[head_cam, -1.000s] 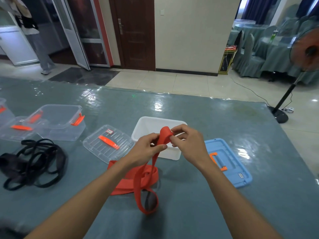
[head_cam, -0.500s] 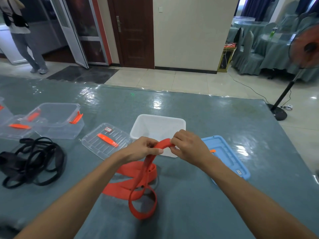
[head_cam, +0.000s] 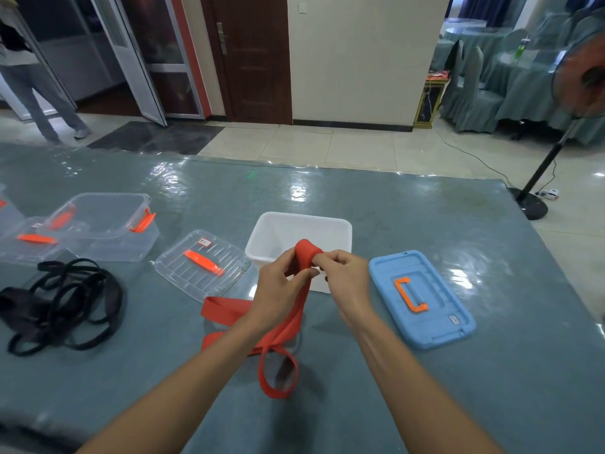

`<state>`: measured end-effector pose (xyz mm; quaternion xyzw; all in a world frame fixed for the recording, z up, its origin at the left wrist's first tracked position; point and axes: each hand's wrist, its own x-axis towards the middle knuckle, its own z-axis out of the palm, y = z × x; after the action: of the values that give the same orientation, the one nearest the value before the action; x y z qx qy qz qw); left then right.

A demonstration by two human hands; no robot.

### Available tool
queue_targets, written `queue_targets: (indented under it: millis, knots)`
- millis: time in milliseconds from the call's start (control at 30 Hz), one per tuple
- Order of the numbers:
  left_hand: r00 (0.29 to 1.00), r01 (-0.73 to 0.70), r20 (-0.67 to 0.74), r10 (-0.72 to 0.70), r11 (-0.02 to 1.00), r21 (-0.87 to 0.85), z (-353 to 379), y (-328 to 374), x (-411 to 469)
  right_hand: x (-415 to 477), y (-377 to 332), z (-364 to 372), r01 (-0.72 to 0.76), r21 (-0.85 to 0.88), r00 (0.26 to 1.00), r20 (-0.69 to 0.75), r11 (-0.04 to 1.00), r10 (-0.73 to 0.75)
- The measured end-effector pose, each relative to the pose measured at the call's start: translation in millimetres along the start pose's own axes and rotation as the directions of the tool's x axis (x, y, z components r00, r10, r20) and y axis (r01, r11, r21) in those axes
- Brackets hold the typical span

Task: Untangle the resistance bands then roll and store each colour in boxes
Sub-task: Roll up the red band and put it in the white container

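Note:
A red resistance band (head_cam: 284, 332) hangs from both hands; its top end is curled into a small roll held above the table's middle. My left hand (head_cam: 278, 290) pinches the band just below the roll, and my right hand (head_cam: 343, 276) grips the roll from the right. The loose rest of the band lies in loops on the table beneath my wrists. Directly behind the hands stands an open white box (head_cam: 299, 239). A tangle of black bands (head_cam: 70, 303) lies at the left.
A blue lid (head_cam: 422, 299) with an orange handle lies right of the white box. A clear lid (head_cam: 201, 265) and clear boxes (head_cam: 101, 224) with orange clips sit at the left. A person stands at the far-left doorway. A fan stand (head_cam: 540, 172) is beyond the table's right corner.
Both hands lowered the red band's end and then raised it again, curling it into a tighter roll. The hanging loop has shifted on the table.

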<state>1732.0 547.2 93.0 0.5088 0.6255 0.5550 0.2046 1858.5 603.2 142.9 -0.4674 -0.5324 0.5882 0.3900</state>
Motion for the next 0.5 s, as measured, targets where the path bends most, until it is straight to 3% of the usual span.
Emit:
queue_targets:
  millis: [200,400,500]
  knots:
    - [1.000,-0.016,0.004,0.015,0.999,0.042,-2,-5,4,-1,6,-5,-0.093,0.028,0.989,0.118,0.995,0.089]
    - [0.999,-0.045,0.024,0.043,0.996,0.083,-5,-5,3,2,9,-10,-0.030,-0.007,0.983,0.178,1.000,0.031]
    - [0.987,-0.137,0.107,0.121,0.978,0.157,-13,-5,3,2,11,-17,0.024,-0.108,0.952,0.305,0.994,0.010]
